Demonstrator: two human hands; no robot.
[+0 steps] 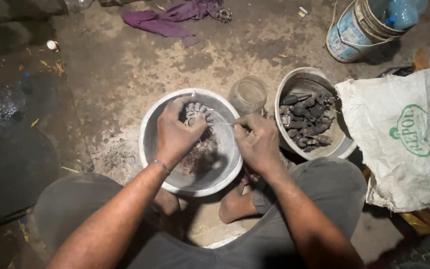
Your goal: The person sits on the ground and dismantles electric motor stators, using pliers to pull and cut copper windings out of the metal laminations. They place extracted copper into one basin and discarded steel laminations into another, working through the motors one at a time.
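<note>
A round metal bowl (150, 134) sits on the dirt floor between my knees, with dark gritty residue in its bottom. My left hand (175, 132) is over the bowl, closed around a small grimy toothed metal part (196, 110). My right hand (257, 142) is at the bowl's right rim, pinching a thin wire-like tool (225, 124) whose tip points toward that part.
A second metal bowl (294, 82) holding several dark greasy parts stands to the right. A glass jar (248, 94) is between the bowls. A white woven sack (404, 134) lies at right, a bucket (354, 27) at top right, a purple cloth (170, 20) at the top.
</note>
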